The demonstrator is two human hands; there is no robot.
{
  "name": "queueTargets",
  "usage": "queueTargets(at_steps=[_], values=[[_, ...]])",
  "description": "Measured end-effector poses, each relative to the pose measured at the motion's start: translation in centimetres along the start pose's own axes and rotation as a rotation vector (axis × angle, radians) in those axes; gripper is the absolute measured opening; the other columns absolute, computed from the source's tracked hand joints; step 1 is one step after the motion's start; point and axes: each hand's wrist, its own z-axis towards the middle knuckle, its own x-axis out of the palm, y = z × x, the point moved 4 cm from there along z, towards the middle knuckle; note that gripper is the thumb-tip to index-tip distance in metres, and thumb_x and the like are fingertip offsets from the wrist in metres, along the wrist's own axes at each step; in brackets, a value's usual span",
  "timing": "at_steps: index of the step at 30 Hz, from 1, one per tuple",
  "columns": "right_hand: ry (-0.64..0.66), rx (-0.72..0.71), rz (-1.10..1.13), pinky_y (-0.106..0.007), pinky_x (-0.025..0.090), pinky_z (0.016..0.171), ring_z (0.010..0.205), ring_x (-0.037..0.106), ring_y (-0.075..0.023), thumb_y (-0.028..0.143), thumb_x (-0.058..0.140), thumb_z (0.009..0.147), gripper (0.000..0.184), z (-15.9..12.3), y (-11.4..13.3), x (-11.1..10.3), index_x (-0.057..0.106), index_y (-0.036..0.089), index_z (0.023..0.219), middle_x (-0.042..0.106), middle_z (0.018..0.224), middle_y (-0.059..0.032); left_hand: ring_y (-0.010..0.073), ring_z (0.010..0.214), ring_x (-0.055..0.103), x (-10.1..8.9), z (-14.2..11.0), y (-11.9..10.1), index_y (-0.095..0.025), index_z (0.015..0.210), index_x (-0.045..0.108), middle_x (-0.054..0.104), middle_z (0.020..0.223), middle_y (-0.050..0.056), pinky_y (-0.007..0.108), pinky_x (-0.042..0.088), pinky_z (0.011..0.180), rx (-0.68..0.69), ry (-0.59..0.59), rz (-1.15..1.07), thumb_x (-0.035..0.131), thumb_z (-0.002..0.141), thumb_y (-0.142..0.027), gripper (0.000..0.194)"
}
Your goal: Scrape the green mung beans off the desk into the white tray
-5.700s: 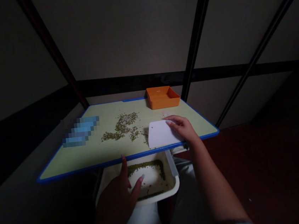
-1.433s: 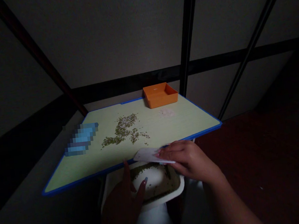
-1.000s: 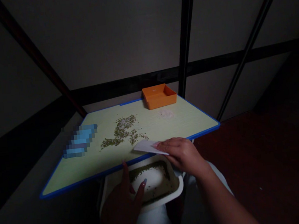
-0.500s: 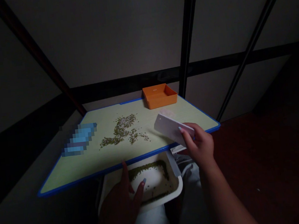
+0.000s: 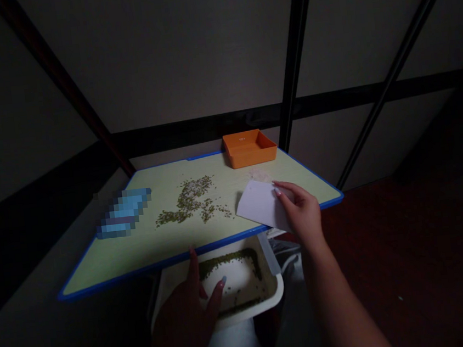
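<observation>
My right hand [image 5: 303,207] grips a white plastic scraper [image 5: 261,203], a flat sheet with a small hole near one corner. It is over the right front part of the pale tabletop [image 5: 140,252], which has a blue rim. Left of the scraper lies a loose scatter of green grains or seeds [image 5: 192,197] mixed with paler bits. At the front rim my left hand [image 5: 191,304] has its fingers apart, the index fingertip against the edge. Below it, a white tub [image 5: 279,290] holds more green grains along its inner sides.
An orange open box [image 5: 252,155] stands at the back right of the tabletop. In front of it is a small pale heap [image 5: 258,175]. A blurred blue object [image 5: 125,212] lies at the left. Dark panelled walls [image 5: 185,51] rise behind.
The scraper has turned flatter and come lower, its broad face now showing. My right hand has shifted slightly left with it. The left hand has stayed in place.
</observation>
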Motion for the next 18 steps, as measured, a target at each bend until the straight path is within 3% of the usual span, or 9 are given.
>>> queueTargets(at_steps=[18], values=[[0.101, 0.043, 0.020, -0.047, 0.051, 0.096, 0.103, 0.070, -0.0289, 0.034, 0.064, 0.079, 0.028, 0.0, -0.6, 1.3, 0.076, 0.019, 0.099, 0.078, 0.109, -0.0117, 0.0194, 0.084, 0.063, 0.0, -0.1, 0.1, -0.018, 0.157, -0.002, 0.065, 0.085, 0.001, 0.030, 0.038, 0.069, 0.007, 0.006, 0.007, 0.032, 0.091, -0.058, 0.085]])
